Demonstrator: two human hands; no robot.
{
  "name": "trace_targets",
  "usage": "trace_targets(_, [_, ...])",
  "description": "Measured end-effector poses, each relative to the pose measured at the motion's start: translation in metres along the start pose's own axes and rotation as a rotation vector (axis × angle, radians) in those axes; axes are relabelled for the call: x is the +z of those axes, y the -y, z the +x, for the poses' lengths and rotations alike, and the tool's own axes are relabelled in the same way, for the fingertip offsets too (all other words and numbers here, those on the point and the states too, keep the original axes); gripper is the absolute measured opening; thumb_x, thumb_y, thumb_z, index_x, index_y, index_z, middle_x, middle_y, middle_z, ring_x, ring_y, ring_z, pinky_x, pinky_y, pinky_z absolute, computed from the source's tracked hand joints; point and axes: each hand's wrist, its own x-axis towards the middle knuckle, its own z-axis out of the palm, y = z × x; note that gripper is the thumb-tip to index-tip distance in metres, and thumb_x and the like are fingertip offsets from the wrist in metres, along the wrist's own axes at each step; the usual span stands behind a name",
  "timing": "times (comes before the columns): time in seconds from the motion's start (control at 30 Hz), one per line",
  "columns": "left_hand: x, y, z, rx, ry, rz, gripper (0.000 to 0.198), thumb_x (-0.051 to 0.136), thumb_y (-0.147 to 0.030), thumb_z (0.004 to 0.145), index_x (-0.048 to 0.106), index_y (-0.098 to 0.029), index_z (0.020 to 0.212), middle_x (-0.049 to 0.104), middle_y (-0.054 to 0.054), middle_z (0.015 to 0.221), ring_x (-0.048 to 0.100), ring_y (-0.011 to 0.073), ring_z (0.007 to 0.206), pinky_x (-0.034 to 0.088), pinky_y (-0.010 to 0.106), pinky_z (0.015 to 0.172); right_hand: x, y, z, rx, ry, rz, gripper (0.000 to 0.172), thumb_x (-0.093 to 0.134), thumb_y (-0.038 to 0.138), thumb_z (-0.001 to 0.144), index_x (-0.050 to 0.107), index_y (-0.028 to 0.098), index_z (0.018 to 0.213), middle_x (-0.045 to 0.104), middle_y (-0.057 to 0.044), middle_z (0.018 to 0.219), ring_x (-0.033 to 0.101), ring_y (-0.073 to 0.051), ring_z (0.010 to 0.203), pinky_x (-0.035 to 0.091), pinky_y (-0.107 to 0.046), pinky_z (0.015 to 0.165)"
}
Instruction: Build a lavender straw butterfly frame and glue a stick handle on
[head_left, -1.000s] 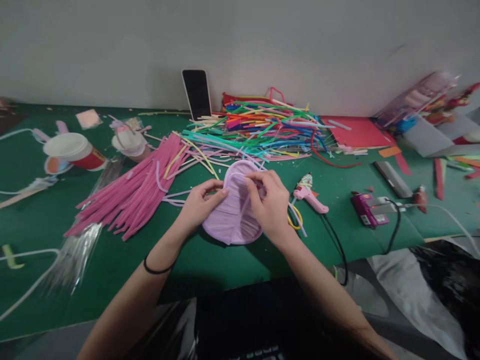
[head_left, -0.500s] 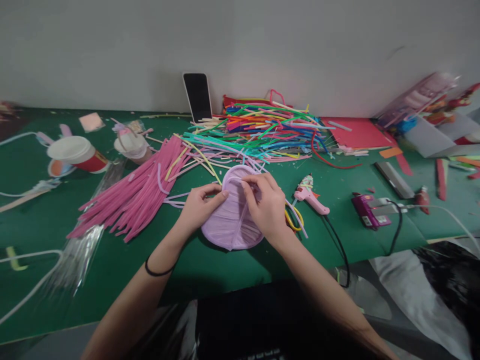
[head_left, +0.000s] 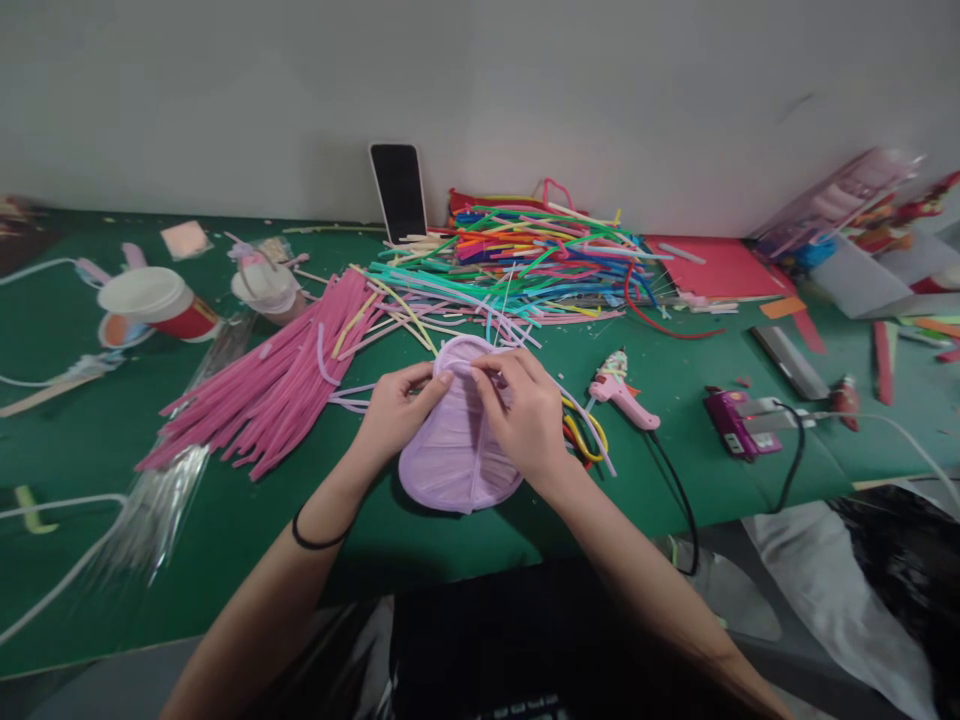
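Note:
A lilac rounded piece (head_left: 442,465), pleated across its face and rimmed with pipe cleaner, is tilted between my hands above the table. My left hand (head_left: 401,415) grips its left upper edge, thumb on the face and fingers behind. On the upper face, my right hand (head_left: 525,410) pinches a lilac pipe cleaner (head_left: 463,366) between thumb and fingertips; the pinch partly hides it. A lilac length (head_left: 600,450) sticks out right of that hand, and I cannot tell whether it joins the piece. Yellow-handled scissors (head_left: 598,447) lie partly hidden beside it.
Pink pipe cleaners (head_left: 262,385) lie at left, a multicoloured heap (head_left: 540,255) behind. A phone (head_left: 399,190) leans on the wall. Right are a pink glue gun (head_left: 626,398) with a black cord and a purple power block (head_left: 727,425). Paper cups (head_left: 154,300) stand at left.
The lilac piece has tipped so more of its lower face shows, its bottom edge slightly lower. My right hand has shifted a little left along its top, nearer my left thumb.

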Motion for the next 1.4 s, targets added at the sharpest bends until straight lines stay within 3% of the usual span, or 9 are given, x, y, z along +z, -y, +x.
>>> trace_targets(0.33, [-0.004, 0.001, 0.0, -0.048, 0.007, -0.085, 0.045, 0.063, -0.055, 0.082, 0.055, -0.017, 0.06, 0.044, -0.002, 0.061, 0.036, 0.0119, 0.061, 0.032, 0.024, 0.055, 0.006, 0.005, 0.002, 0.014, 0.012, -0.007, 0.014, 0.052, 0.024, 0.1, 0.065, 0.022, 0.105, 0.069, -0.006, 0.101, 0.064, -0.02, 0.096, 0.053, -0.036, 0.088])
trace_targets(0.57, [-0.005, 0.003, -0.001, -0.091, 0.007, -0.16, 0.04, 0.065, -0.051, 0.083, 0.057, -0.017, 0.064, 0.038, -0.003, 0.06, 0.033, 0.0116, 0.06, 0.027, 0.025, 0.055, 0.006, 0.007, 0.003, -0.005, 0.001, -0.009, 0.016, 0.051, 0.025, 0.1, 0.065, 0.023, 0.107, 0.068, -0.007, 0.102, 0.064, -0.021, 0.098, 0.053, -0.037, 0.09])
trace_targets(0.97, [-0.005, 0.005, -0.001, -0.117, -0.001, -0.201, 0.039, 0.065, -0.048, 0.082, 0.056, -0.016, 0.061, 0.038, -0.002, 0.061, 0.034, 0.012, 0.061, 0.026, 0.026, 0.056, -0.017, -0.004, 0.005, -0.059, -0.05, -0.161, 0.015, 0.054, 0.025, 0.097, 0.066, 0.021, 0.105, 0.071, -0.008, 0.095, 0.063, -0.023, 0.089, 0.053, -0.039, 0.083])
trace_targets(1.27, [-0.006, 0.005, 0.0, -0.097, -0.009, -0.158, 0.04, 0.065, -0.049, 0.082, 0.057, -0.017, 0.06, 0.038, -0.003, 0.059, 0.033, 0.0118, 0.059, 0.026, 0.025, 0.054, -0.01, 0.001, -0.001, -0.046, -0.076, -0.194, 0.013, 0.057, 0.023, 0.096, 0.069, 0.023, 0.1, 0.068, -0.007, 0.091, 0.061, -0.023, 0.09, 0.052, -0.039, 0.081])
trace_targets(1.4, [-0.006, 0.005, -0.001, -0.096, -0.009, -0.182, 0.037, 0.067, -0.049, 0.081, 0.065, -0.016, 0.067, 0.045, -0.002, 0.06, 0.038, 0.0119, 0.059, 0.029, 0.025, 0.055, -0.008, 0.003, 0.0, -0.052, -0.074, -0.216, 0.012, 0.057, 0.023, 0.096, 0.07, 0.022, 0.097, 0.069, -0.007, 0.089, 0.061, -0.023, 0.088, 0.051, -0.038, 0.08])
